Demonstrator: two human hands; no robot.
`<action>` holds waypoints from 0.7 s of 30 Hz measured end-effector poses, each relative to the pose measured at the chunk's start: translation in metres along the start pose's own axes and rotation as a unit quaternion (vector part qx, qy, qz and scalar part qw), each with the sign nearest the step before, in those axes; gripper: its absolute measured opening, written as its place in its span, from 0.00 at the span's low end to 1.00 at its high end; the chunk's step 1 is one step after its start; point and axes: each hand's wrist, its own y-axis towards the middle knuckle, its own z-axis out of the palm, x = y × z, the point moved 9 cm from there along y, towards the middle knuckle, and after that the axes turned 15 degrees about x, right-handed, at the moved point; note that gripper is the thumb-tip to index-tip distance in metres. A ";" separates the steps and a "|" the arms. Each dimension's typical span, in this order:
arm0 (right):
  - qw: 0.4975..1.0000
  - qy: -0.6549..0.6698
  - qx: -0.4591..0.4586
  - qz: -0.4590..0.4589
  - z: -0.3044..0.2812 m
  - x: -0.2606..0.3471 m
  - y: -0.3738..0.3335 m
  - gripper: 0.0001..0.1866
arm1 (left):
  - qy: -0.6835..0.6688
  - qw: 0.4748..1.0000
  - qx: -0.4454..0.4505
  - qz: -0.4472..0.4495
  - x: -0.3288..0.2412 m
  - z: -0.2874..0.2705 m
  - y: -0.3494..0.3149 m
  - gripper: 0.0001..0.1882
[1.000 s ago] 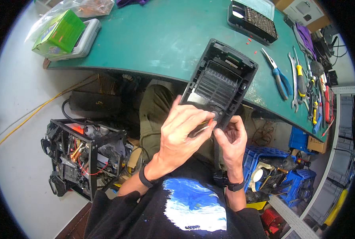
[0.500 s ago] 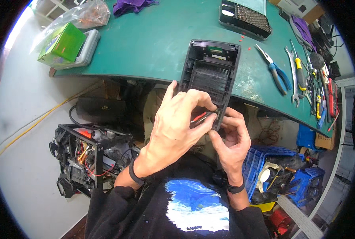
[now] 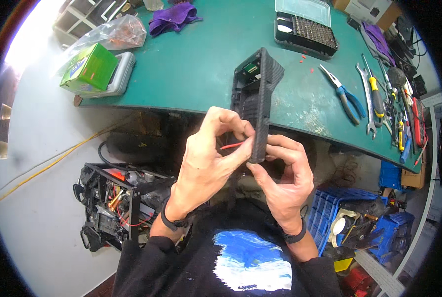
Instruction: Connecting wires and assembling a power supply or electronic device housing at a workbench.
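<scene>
A black plastic housing [image 3: 264, 99] with a carbon-pattern outer side is tilted on edge above the table's near edge. Its open hollow side faces left, and a small green circuit board [image 3: 251, 70] shows near its top. At the lower end, my left hand [image 3: 206, 153] is closed with its fingertips inside the hollow. A red wire [image 3: 231, 145] pokes out between thumb and forefinger; the fingertips themselves are partly hidden. My right hand [image 3: 285, 173] grips the housing's lower end from the other side, thumb at the bottom corner, fingers curled behind.
The green table [image 3: 191, 74] carries a bit set [image 3: 310, 37], blue-handled pliers [image 3: 343, 94], a wrench [image 3: 367, 99] and several tools on the right. A green box [image 3: 89, 69] sits at left. Below are a black-framed machine [image 3: 114, 203] and a blue crate [image 3: 325, 208].
The housing has turned from showing its open hollow face to standing on edge, its patterned outer side now showing. Both hands have stayed at its lower end.
</scene>
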 end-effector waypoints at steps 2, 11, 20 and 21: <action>1.000 -0.021 -0.003 -0.006 0.004 0.003 0.005 0.22 | -0.048 0.999 -0.002 -0.001 0.007 -0.004 0.000 0.18; 0.997 0.014 -0.012 -0.080 0.032 0.005 0.026 0.27 | -0.257 0.966 0.007 -0.009 0.025 -0.038 0.000 0.20; 0.993 0.085 -0.007 -0.076 0.050 -0.005 0.029 0.36 | -0.292 0.956 0.016 0.003 0.043 -0.053 0.000 0.19; 0.993 0.083 0.001 -0.079 0.050 -0.005 0.030 0.37 | -0.301 0.953 0.012 0.019 0.041 -0.053 -0.001 0.19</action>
